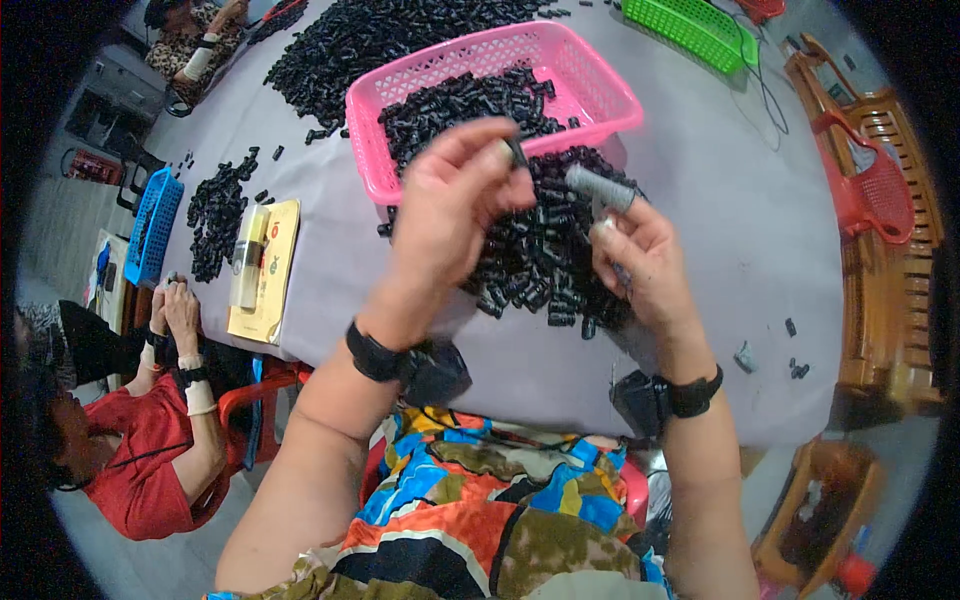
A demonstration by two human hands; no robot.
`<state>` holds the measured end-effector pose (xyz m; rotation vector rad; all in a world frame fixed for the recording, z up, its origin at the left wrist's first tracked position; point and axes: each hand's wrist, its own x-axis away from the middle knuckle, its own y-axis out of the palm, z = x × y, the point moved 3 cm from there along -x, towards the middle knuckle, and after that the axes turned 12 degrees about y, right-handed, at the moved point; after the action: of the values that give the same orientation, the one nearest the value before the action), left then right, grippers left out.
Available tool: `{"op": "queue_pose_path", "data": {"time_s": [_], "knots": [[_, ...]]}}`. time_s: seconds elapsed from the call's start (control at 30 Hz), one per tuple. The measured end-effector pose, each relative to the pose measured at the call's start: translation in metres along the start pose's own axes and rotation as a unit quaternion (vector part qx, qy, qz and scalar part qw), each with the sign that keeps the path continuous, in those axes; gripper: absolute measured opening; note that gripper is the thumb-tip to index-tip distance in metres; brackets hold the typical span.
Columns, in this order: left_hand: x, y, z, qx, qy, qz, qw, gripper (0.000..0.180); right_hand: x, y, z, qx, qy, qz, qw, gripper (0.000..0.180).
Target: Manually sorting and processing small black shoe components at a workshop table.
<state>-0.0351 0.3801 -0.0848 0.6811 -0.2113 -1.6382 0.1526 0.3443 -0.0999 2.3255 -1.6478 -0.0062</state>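
My left hand (455, 195) is raised over the near edge of the pink basket (372, 165), pinching a small black cylindrical part (517, 152) between thumb and fingertips. To its right, my right hand (645, 255) hovers over a pile of the same black parts (540, 250). A grey wrapping (598, 187) covers its index finger, which points left; the other fingers curl toward the thumb. Whatever they may grip is hidden. More black parts fill much of the basket, whose right end shows bare pink bottom.
A large heap of black parts (370, 50) lies behind the basket. At left are a smaller pile (218, 215), a yellow envelope (275, 290) and a blue basket (150, 230). A person in red (150, 460) works there. A green basket (690, 30) stands far right.
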Motion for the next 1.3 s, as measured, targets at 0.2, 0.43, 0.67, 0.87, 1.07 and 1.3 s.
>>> {"op": "queue_pose_path", "data": {"time_s": [0.2,0.43,0.67,0.87,1.07,1.3], "knots": [[-0.01,-0.008,0.038,-0.14,0.099,0.011,0.985,0.039,-0.005,-0.008,0.004,-0.019,-0.028,0.042,0.999,0.032],[0.122,0.035,0.038,-0.107,-0.319,-0.35,0.874,0.028,-0.008,-0.011,-0.001,0.03,-0.076,0.034,0.996,0.021],[0.18,0.015,-0.015,-0.312,-0.198,-0.571,0.733,0.037,-0.015,-0.016,0.011,0.054,-0.084,-0.008,0.995,0.014],[0.191,0.002,-0.05,-0.532,-0.147,-0.59,0.59,0.038,-0.009,-0.008,0.007,0.039,-0.071,-0.009,0.997,0.018],[0.149,0.007,-0.059,-0.584,-0.096,-0.611,0.526,0.036,-0.013,-0.011,0.01,0.046,-0.066,-0.015,0.997,0.022],[0.138,0.0,-0.04,-0.549,-0.075,-0.632,0.542,0.034,-0.01,-0.014,0.006,0.05,-0.049,0.005,0.998,0.029]]}}
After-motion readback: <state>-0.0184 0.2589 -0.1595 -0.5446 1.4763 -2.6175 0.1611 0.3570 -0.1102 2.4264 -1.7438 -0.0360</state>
